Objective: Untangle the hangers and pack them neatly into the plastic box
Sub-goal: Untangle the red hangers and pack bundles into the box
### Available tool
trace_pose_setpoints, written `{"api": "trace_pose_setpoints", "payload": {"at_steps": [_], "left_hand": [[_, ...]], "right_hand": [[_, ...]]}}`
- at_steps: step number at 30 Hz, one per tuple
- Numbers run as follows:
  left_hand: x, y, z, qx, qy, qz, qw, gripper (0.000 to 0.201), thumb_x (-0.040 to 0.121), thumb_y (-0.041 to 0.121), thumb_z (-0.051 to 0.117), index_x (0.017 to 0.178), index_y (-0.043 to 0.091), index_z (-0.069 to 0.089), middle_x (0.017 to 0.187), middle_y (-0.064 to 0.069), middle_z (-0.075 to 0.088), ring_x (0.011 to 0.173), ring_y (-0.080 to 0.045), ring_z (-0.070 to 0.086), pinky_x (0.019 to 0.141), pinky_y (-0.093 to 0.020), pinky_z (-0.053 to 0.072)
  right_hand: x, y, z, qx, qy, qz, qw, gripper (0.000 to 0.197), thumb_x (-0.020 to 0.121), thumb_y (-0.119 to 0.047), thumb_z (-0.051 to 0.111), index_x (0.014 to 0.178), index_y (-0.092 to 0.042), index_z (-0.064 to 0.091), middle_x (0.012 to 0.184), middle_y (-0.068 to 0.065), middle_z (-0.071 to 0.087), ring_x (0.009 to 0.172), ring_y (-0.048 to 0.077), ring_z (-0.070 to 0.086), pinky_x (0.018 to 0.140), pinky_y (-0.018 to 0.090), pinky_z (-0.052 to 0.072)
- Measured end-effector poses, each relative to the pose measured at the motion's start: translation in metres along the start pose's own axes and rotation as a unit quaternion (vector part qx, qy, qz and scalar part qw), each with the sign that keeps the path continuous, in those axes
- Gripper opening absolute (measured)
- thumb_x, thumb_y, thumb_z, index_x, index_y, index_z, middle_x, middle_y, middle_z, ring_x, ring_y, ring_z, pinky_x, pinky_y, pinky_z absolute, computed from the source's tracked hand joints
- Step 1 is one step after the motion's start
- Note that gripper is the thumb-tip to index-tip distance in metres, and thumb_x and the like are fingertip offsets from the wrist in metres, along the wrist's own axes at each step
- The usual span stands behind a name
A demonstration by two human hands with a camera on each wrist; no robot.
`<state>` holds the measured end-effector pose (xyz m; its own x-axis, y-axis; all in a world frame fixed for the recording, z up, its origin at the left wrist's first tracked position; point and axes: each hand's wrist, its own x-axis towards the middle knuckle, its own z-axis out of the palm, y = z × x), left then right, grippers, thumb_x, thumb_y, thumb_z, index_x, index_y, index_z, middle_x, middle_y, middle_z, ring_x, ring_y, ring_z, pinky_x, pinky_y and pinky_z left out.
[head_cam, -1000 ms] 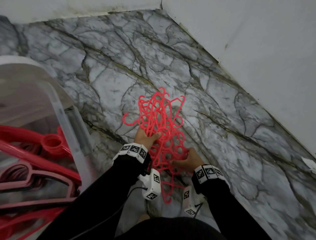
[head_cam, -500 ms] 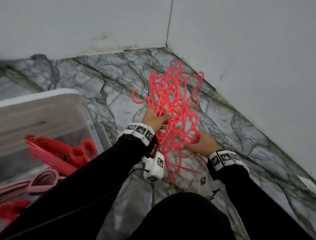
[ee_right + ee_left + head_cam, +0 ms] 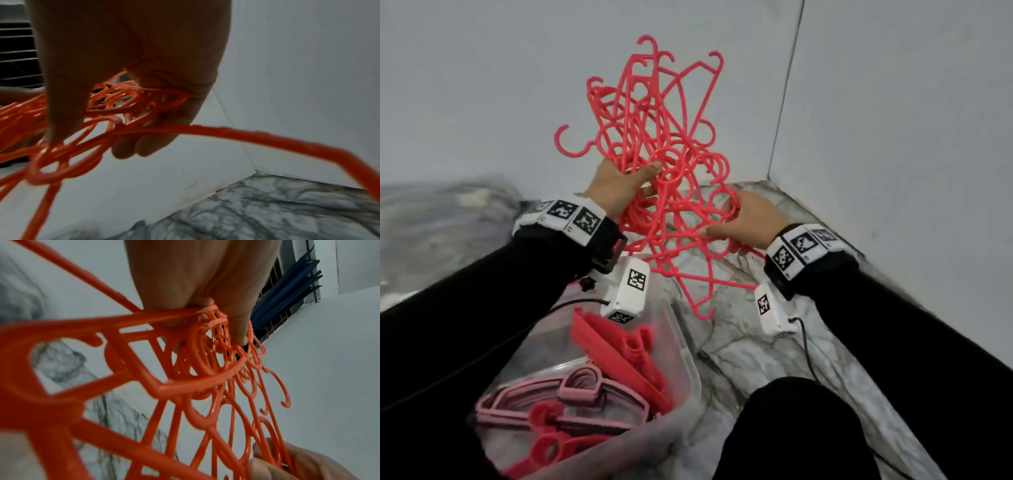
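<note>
A tangled bundle of thin red hangers (image 3: 654, 144) is held up in the air in front of the wall corner. My left hand (image 3: 619, 185) grips the bundle at its left middle, thumb across the wires; the left wrist view shows the fingers of my left hand (image 3: 205, 288) curled round the red hangers (image 3: 185, 369). My right hand (image 3: 746, 219) grips the lower right part, its fingers hooked through loops of the hangers (image 3: 102, 113) beneath my right hand (image 3: 133, 65). The clear plastic box (image 3: 685, 346) stands below my left arm, holding red and pink hangers (image 3: 592, 387).
Grey walls meet in a corner (image 3: 780, 102) just behind the bundle. The marble floor (image 3: 750, 342) spreads below, with my dark-clad knee (image 3: 791, 428) at the bottom. A barred window with dark blue slats (image 3: 287, 293) shows in the left wrist view.
Both hands have lifted the tangled bundle off the floor to well above it. The view has tilted up toward the wall corner, and the box now lies under my left arm.
</note>
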<state>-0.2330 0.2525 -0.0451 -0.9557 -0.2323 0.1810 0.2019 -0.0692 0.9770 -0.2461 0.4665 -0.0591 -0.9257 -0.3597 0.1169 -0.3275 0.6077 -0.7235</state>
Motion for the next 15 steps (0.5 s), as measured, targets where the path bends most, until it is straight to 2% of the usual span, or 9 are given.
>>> {"api": "trace_pose_setpoints", "payload": {"at_steps": [2,4,5,7,9,10,12,13,15], "left_hand": [[-0.009,0.012,-0.040,0.023,0.042,0.021,0.999,0.022,0.082,0.018,0.073,0.098,0.008,0.063,0.068,0.001,0.072,0.055,-0.014,0.068,0.042,-0.023,0.050],[-0.018,0.019,-0.080,0.068,0.085,0.037,0.993,0.015,0.080,0.020,0.075,0.089,0.013,0.065,0.069,-0.001,0.072,0.056,-0.016,0.069,0.046,-0.025,0.052],[-0.023,0.020,-0.099,0.095,0.108,0.041,0.989,0.014,0.080,0.022,0.075,0.085,0.014,0.065,0.067,0.000,0.071,0.055,-0.015,0.068,0.046,-0.024,0.051],[-0.034,0.017,-0.134,0.135,0.144,0.041,0.980,0.014,0.081,0.021,0.074,0.082,0.015,0.061,0.059,0.004,0.069,0.048,-0.010,0.065,0.041,-0.021,0.049],[-0.047,0.005,-0.164,0.143,0.156,0.023,0.977,0.013,0.082,0.018,0.072,0.083,0.015,0.060,0.056,0.006,0.068,0.045,-0.008,0.064,0.038,-0.019,0.047],[-0.054,-0.004,-0.176,0.146,0.156,0.015,0.977,0.012,0.082,0.016,0.072,0.082,0.015,0.060,0.056,0.006,0.068,0.045,-0.008,0.064,0.039,-0.019,0.047],[-0.064,-0.019,-0.195,0.176,0.147,-0.003,0.973,0.012,0.081,0.014,0.073,0.082,0.014,0.061,0.060,0.004,0.070,0.050,-0.011,0.067,0.042,-0.020,0.049],[-0.068,-0.024,-0.201,0.189,0.138,-0.017,0.972,0.013,0.080,0.013,0.074,0.084,0.013,0.062,0.063,0.003,0.071,0.052,-0.012,0.068,0.044,-0.021,0.051],[-0.072,-0.031,-0.206,0.190,0.108,-0.046,0.975,0.014,0.079,0.013,0.075,0.086,0.011,0.063,0.068,-0.002,0.072,0.056,-0.015,0.069,0.047,-0.025,0.054]], "right_hand": [[0.010,-0.029,0.030,0.013,-0.012,-0.013,1.000,0.044,0.061,-0.036,0.087,0.085,-0.021,0.053,0.068,0.006,0.065,0.055,0.023,0.066,0.048,0.036,0.054],[0.016,-0.054,0.065,0.017,-0.024,-0.018,0.999,0.043,0.058,-0.041,0.086,0.079,-0.030,0.050,0.065,-0.005,0.057,0.057,0.016,0.061,0.047,0.028,0.046],[0.018,-0.064,0.083,0.014,-0.035,-0.016,0.999,0.042,0.059,-0.043,0.085,0.081,-0.030,0.052,0.068,-0.006,0.056,0.063,0.017,0.059,0.050,0.025,0.043],[0.017,-0.080,0.120,0.018,-0.066,0.000,0.998,0.048,0.059,-0.046,0.084,0.090,-0.021,0.057,0.074,-0.001,0.059,0.071,0.020,0.059,0.054,0.028,0.042],[0.013,-0.088,0.155,0.027,-0.095,0.023,0.995,0.049,0.059,-0.046,0.083,0.088,-0.015,0.060,0.077,0.001,0.062,0.074,0.021,0.061,0.056,0.029,0.044],[0.010,-0.088,0.172,0.031,-0.117,0.026,0.992,0.050,0.060,-0.045,0.083,0.090,-0.011,0.062,0.081,0.003,0.066,0.079,0.023,0.064,0.062,0.032,0.049],[0.002,-0.084,0.201,0.051,-0.161,0.032,0.985,0.051,0.065,-0.037,0.083,0.102,-0.007,0.065,0.097,0.011,0.070,0.093,0.027,0.066,0.081,0.040,0.053],[-0.003,-0.081,0.213,0.071,-0.176,0.038,0.981,0.048,0.066,-0.031,0.084,0.104,-0.008,0.064,0.103,0.013,0.070,0.098,0.027,0.065,0.087,0.040,0.052],[-0.015,-0.072,0.232,0.109,-0.204,0.045,0.972,0.040,0.069,-0.023,0.083,0.100,-0.017,0.059,0.111,0.011,0.068,0.102,0.020,0.063,0.093,0.031,0.049]]}}
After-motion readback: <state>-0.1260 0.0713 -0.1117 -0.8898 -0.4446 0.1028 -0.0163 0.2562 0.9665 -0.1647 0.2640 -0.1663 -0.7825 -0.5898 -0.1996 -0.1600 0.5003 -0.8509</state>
